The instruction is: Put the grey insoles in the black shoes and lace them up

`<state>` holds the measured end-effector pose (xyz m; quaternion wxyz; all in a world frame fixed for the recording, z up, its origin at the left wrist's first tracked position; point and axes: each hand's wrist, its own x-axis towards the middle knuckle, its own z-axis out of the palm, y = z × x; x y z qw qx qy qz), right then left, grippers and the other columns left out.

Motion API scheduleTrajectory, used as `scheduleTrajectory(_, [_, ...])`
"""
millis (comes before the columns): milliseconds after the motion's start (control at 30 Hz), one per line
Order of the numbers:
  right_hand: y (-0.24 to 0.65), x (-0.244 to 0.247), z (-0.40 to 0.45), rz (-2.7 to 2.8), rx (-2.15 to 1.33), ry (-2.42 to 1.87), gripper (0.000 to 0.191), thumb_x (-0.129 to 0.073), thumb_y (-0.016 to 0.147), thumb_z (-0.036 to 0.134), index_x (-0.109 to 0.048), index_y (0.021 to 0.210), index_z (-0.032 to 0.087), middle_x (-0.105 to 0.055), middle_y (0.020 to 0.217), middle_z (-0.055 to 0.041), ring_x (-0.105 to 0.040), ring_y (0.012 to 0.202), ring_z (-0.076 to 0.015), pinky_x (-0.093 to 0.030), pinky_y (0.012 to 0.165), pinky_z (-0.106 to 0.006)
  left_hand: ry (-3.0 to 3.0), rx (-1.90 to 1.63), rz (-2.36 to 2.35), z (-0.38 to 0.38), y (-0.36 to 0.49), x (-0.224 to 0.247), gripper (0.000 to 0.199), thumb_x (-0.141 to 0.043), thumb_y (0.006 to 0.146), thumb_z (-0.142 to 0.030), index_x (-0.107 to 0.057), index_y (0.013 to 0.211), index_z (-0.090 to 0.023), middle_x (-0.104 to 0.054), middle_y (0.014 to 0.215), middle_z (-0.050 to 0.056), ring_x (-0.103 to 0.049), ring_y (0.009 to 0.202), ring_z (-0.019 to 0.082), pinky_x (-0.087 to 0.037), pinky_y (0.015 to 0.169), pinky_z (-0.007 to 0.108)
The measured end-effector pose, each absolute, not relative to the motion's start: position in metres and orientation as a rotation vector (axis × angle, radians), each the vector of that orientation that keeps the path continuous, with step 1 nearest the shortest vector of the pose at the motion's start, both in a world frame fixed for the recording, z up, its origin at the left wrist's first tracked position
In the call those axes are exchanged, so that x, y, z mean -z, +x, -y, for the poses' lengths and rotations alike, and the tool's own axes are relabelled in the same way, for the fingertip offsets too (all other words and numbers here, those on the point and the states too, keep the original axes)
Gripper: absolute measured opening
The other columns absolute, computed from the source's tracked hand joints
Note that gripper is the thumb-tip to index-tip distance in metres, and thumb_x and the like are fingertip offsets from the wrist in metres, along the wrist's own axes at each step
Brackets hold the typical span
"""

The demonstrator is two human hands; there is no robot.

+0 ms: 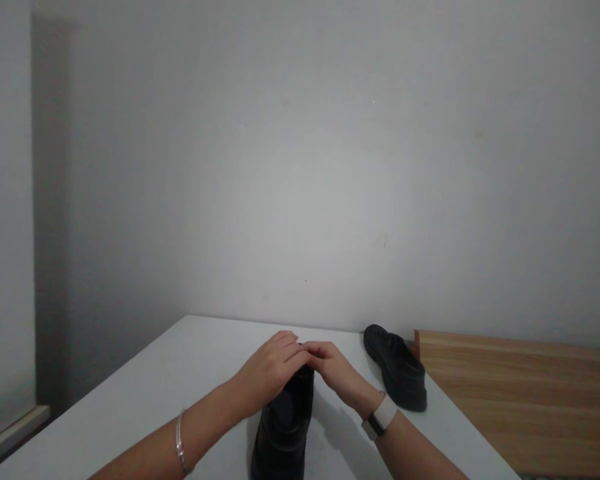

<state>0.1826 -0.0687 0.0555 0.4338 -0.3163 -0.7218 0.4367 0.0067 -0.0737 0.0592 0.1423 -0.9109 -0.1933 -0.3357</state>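
A black shoe [280,443] stands on the white table in front of me, its heel toward me and its opening facing up. My left hand [273,367] is over the front part of the shoe, fingers bent together at the lacing area. From the other side my right hand [333,367] meets it, thumb and fingers pinched, fingertips touching the left ones. Whatever the fingertips hold is too small or hidden to make out. The shoe's toe is covered by my hands. A second black shoe [397,370] with laces lies at the table's right edge, apart from my hands.
The white table [200,353] reaches back to a grey wall [300,167]. A wooden board [505,400] stands beyond the table's right edge. At the far left is a pale wall section with a ledge [15,433].
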Motion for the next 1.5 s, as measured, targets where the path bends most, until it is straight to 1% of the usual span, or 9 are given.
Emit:
scheduleTrajectory(133, [0.185,-0.058,0.074,1.716,-1.15,-0.786,0.031,-0.067,0.074,0.047,-0.073,0.078,0.017,-0.069,0.076,-0.0029,-0.058,0.08,-0.018,-0.041,0.084,-0.033,-2.427,1.031,0.527,0.072,0.008,-0.048,0.022,-0.038,0.095,-0.014,-0.06,0.094,-0.016,-0.063,0.086,0.007,-0.054,0.089,0.02,-0.043,0.092,0.041])
scheduleTrajectory(367, [0.188,-0.06,0.078,1.608,-1.186,-0.838,0.026,-0.074,0.068,0.041,-0.07,0.075,0.016,-0.067,0.072,-0.0021,-0.056,0.072,-0.016,-0.043,0.075,-0.03,-2.346,1.102,0.502,0.074,0.009,-0.044,0.02,-0.041,0.093,-0.012,-0.06,0.088,-0.016,-0.064,0.086,0.007,-0.055,0.089,0.019,-0.045,0.093,0.041])
scheduleTrajectory(533, [0.191,-0.051,0.068,1.691,-0.887,-0.927,0.019,-0.065,0.075,0.035,-0.064,0.073,0.016,-0.065,0.073,-0.0027,-0.057,0.072,-0.0167,-0.043,0.071,-0.029,-2.445,1.199,0.537,0.079,0.002,-0.047,0.019,-0.043,0.091,-0.01,-0.06,0.086,-0.018,-0.064,0.093,0.007,-0.053,0.096,0.02,-0.041,0.096,0.042])
scheduleTrajectory(667, [0.206,-0.038,0.055,1.756,-0.574,-1.11,0.012,-0.056,0.079,0.025,-0.063,0.074,0.016,-0.067,0.077,-0.0052,-0.059,0.076,-0.019,-0.044,0.073,-0.032,-2.753,1.25,0.611,0.087,-0.012,-0.041,0.019,-0.042,0.09,-0.01,-0.056,0.082,-0.019,-0.065,0.093,0.005,-0.054,0.094,0.019,-0.042,0.089,0.036])
scheduleTrajectory(833, [0.212,-0.026,0.046,1.704,-0.49,-1.198,0.014,-0.051,0.081,0.023,-0.061,0.075,0.016,-0.066,0.076,-0.0067,-0.06,0.077,-0.0205,-0.045,0.074,-0.033,-3.0,1.501,0.953,0.094,-0.012,-0.032,0.013,-0.042,0.091,-0.017,-0.053,0.084,-0.02,-0.067,0.1,0.006,-0.058,0.097,0.018,-0.042,0.087,0.032])
scheduleTrajectory(1067, [0.201,-0.044,0.067,1.771,-0.207,-1.034,0.014,-0.046,0.089,0.024,-0.057,0.082,0.018,-0.063,0.084,-0.0056,-0.056,0.084,-0.0204,-0.041,0.08,-0.035,-2.925,2.159,1.437,0.07,0.018,-0.037,0.014,-0.058,0.081,-0.03,-0.051,0.083,-0.018,-0.066,0.067,0.001,-0.06,0.069,0.017,-0.042,0.069,0.027])
scheduleTrajectory(1233, [0.192,-0.063,0.09,1.984,0.051,-0.902,0.012,-0.046,0.091,0.016,-0.055,0.084,0.02,-0.061,0.084,-0.0035,-0.052,0.085,-0.0197,-0.035,0.081,-0.036,-3.127,2.137,1.477,0.06,0.025,-0.037,0.017,-0.066,0.071,-0.029,-0.064,0.075,-0.013,-0.065,0.066,0.002,-0.058,0.065,0.016,-0.041,0.065,0.026])
scheduleTrajectory(1400, [0.178,-0.065,0.091,2.02,-0.063,-0.901,0.013,-0.049,0.091,0.014,-0.057,0.082,0.02,-0.061,0.084,-0.0027,-0.052,0.085,-0.0187,-0.036,0.082,-0.035,-3.077,1.983,1.441,0.068,0.021,-0.04,0.018,-0.067,0.071,-0.03,-0.066,0.065,-0.014,-0.059,0.058,-0.002,-0.05,0.06,0.013,-0.036,0.059,0.024])
scheduleTrajectory(1500, [0.178,-0.06,0.088,1.928,-0.267,-0.921,0.008,-0.054,0.089,0.019,-0.06,0.093,0.02,-0.064,0.091,-0.0037,-0.055,0.09,-0.0186,-0.039,0.084,-0.034,-3.079,2.071,1.387,0.07,0.018,-0.041,0.021,-0.064,0.075,-0.033,-0.069,0.072,-0.014,-0.065,0.067,0.001,-0.055,0.066,0.015,-0.04,0.065,0.025])
